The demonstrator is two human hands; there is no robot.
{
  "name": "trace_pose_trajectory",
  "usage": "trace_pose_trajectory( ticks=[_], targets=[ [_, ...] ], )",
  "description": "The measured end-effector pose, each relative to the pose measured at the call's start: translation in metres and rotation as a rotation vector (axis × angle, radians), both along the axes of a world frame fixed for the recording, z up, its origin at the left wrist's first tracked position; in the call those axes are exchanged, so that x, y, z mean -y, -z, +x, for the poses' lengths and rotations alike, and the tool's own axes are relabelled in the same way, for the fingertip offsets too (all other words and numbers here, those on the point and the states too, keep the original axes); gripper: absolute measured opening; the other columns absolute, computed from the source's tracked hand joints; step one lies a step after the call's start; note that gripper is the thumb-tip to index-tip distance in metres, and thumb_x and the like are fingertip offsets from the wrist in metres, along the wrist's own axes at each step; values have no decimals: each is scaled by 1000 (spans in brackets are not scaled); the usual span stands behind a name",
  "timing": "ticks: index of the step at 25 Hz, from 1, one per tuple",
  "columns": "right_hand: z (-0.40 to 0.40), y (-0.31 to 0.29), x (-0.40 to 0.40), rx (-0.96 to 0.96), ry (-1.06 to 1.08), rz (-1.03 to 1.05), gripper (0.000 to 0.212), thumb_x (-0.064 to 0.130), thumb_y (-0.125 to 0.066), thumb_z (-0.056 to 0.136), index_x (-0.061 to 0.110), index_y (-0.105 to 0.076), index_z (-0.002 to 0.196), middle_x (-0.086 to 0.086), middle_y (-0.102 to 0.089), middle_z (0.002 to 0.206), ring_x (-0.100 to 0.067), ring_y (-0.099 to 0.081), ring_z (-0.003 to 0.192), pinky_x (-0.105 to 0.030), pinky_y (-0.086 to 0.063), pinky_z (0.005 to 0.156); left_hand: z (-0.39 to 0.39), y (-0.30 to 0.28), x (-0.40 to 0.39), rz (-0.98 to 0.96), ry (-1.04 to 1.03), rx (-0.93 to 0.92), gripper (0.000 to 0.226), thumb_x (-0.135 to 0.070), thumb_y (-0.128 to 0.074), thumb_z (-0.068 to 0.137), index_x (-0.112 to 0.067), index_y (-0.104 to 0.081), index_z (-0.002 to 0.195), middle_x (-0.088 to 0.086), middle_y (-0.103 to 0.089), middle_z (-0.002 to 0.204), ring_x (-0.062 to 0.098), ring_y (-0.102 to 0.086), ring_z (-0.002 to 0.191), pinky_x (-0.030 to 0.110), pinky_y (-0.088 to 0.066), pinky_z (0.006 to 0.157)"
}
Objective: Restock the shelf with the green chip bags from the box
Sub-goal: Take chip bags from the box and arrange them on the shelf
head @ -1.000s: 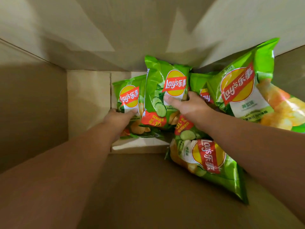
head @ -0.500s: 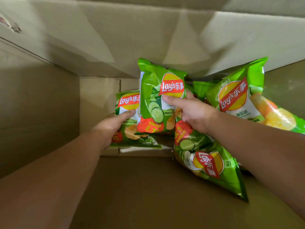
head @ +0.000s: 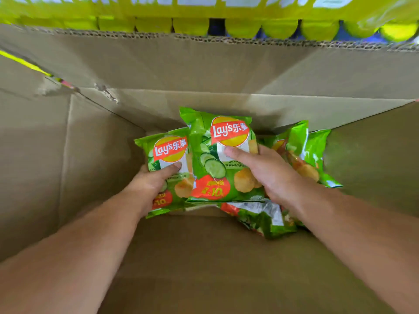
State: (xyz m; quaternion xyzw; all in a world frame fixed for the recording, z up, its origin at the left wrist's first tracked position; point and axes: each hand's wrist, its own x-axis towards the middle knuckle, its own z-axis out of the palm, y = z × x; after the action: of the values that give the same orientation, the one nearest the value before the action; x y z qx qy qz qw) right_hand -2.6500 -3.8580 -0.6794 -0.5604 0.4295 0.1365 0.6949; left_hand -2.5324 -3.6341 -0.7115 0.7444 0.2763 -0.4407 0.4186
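Yellow-green stock lines the background at 12 o'clock, beyond the cardboard box [head: 68, 155]. Left hand [head: 152, 186] clamps one green bag [head: 169, 155] by an edge; it could slip. Right hand [head: 267, 173] pinches the centre bag [head: 217, 159]. More bags [head: 303, 152] lie at 3 o'clock.

Glossy plastic chip bags [head: 217, 159] in a matt corrugated cardboard box [head: 204, 257]

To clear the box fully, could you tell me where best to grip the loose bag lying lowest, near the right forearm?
Take the loose bag by its near crimped edge, from above: it lies flat on the box floor, partly under the right hand.
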Motion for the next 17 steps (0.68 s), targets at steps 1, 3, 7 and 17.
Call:
trace_pose_trajectory(
  ticks=[1, 3, 7, 17],
  targets=[
    [-4, -15, -1, -19, 5, -33, 38, 46, -82, 78, 27, -77, 110, 6, -79, 103, -22, -75, 99, -41, -61, 79, 0, -18, -1, 6, -4, 37, 97, -58, -95, 41, -27, -57, 124, 2, -75, 107, 27, -73, 94, 50, -58, 90],
    [-16, -42, -3, -75, 28, -106, 52, 59, -85, 64, 31, -77, 107, 9, -79, 99, -20, -76, 88, -43, -64, 73, 0, -52, -2, 42, 13, 132, 75, -49, -93, 58, -26, -58, 121, -1, -73, 106, 21, -70, 90, 40, -55, 90],
    [-37, -98, -4, -137, 70, -235, 59, 61, -86, 63, 25, -71, 107, 7, -77, 99, -13, -74, 85, -35, -62, 63, -7, -132, 1, 65, 84, 311, 53, -46, -89, 69, -31, -59, 110, -13, -67, 94, 10, -64, 84, 26, -48, 73],
    [-81, -323, -8, -27, 157, -381, 33, 44, -85, 77, 33, -66, 101, 20, -73, 84, -5, -71, 76, -38, -63, 64, -53, -382, -2, -27, 179, 546, 45, -40, -88, 71, -39, -58, 104, -25, -67, 79, -9, -62, 79, 13, -40, 56]
  ],
)
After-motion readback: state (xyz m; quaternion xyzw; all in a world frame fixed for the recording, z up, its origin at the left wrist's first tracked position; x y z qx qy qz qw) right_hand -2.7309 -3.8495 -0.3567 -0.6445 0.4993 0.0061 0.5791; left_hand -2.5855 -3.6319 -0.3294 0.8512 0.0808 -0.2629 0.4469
